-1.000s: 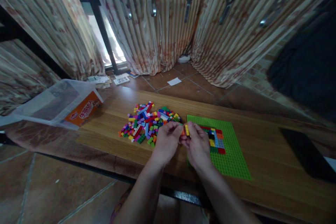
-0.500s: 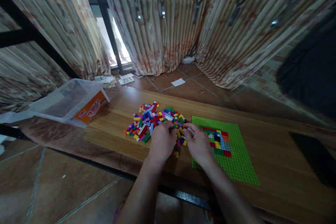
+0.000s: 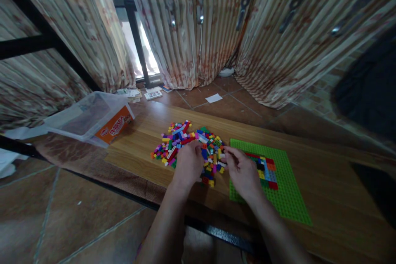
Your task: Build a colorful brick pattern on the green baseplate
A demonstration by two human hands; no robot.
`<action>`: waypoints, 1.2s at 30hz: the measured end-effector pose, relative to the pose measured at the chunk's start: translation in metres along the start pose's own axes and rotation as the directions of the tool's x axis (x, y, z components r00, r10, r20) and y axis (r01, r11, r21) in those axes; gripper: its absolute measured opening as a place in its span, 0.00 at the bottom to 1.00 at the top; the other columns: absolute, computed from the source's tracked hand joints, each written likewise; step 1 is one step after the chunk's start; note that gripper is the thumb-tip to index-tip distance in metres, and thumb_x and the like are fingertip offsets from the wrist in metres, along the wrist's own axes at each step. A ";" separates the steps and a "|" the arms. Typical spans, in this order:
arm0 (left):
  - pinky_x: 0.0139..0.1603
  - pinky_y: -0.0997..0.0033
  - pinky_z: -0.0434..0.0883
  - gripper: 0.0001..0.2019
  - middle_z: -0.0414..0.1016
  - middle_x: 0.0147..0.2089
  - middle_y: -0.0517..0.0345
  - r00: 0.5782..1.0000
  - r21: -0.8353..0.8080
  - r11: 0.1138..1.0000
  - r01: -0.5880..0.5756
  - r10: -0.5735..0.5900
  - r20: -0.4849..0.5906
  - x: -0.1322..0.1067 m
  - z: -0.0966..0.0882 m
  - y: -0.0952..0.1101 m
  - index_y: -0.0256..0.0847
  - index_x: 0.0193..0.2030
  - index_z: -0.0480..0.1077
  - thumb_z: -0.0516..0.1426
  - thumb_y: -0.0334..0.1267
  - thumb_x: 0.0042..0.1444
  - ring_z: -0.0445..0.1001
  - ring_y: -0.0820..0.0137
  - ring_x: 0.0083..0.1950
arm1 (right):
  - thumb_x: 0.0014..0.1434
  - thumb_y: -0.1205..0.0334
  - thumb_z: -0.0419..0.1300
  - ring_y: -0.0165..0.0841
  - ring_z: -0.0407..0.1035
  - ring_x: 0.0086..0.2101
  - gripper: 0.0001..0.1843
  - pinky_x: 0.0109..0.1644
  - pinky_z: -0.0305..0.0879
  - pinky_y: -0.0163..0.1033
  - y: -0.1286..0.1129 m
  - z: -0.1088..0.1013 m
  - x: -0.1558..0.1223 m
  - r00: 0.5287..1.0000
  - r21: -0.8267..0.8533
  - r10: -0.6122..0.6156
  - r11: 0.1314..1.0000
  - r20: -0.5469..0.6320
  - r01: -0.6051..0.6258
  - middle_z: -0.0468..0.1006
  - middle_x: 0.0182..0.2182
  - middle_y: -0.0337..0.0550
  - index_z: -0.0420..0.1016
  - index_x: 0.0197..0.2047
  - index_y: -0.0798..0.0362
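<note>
Multicoloured plastic bricks lie loose in a low heap on the wooden table; take that heap as the dial's centre, with twelve pointing away from the person. They are spread wide rather than stacked, which probably lets single pieces be seen and picked out.

At six o'clock the left hand reaches over the heap's near part, fingers bent down among the pieces; the back of the hand hides their tips, so I cannot tell whether they grip anything. At about four the right hand comes in over the baseplate's edge, thumb and forefinger curved toward the heap's rim. Pale bricks lie close to those fingertips, but whether one is pinched I cannot tell.

The green baseplate lies flat between three and four o'clock, just beside the heap, seemingly to keep the reach short. On it sits a patch of joined bricks, partly behind the right hand; the studs presumably keep it from sliding.

Near ten, the clear plastic bin stands apart, perhaps to leave the arms room.
</note>
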State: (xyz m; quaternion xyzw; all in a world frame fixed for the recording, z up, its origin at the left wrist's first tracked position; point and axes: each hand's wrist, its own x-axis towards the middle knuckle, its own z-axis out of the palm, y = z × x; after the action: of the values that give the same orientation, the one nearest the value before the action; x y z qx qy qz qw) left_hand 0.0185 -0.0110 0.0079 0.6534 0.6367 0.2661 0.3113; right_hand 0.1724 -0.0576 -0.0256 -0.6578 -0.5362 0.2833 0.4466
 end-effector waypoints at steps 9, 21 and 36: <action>0.33 0.73 0.64 0.11 0.77 0.30 0.55 0.995 -0.102 0.993 -0.063 0.054 -0.088 0.006 -0.011 -0.006 0.39 0.35 0.76 0.52 0.31 0.58 0.73 0.69 0.32 | 0.60 0.52 0.57 0.37 0.77 0.32 0.15 0.31 0.72 0.40 0.005 0.006 0.000 0.996 0.148 0.071 0.986 0.049 -0.077 0.82 0.41 0.46 0.78 0.44 0.50; 0.35 0.74 0.68 0.10 0.78 0.31 0.57 0.966 -0.308 0.951 -0.021 -0.059 -0.251 0.016 -0.024 -0.031 0.38 0.39 0.78 0.55 0.35 0.56 0.74 0.70 0.33 | 0.61 0.56 0.55 0.38 0.76 0.37 0.15 0.45 0.71 0.45 -0.010 0.018 0.046 0.992 -0.065 -0.114 0.992 -0.059 0.110 0.83 0.39 0.46 0.79 0.45 0.51; 0.30 0.76 0.65 0.09 0.73 0.26 0.60 0.969 -0.364 0.931 0.000 -0.091 -0.232 0.018 -0.028 -0.036 0.39 0.33 0.76 0.55 0.38 0.55 0.71 0.72 0.30 | 0.54 0.70 0.60 0.38 0.75 0.41 0.17 0.49 0.68 0.45 -0.020 0.038 0.117 0.898 -0.369 -0.271 0.840 0.348 0.397 0.82 0.41 0.43 0.81 0.45 0.47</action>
State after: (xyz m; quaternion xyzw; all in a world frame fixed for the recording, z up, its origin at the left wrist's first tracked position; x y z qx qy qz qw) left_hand -0.0252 0.0090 -0.0009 0.5321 0.6254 0.4497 0.3514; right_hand 0.1625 0.0658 -0.0120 -0.5882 -0.7506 0.1653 0.2517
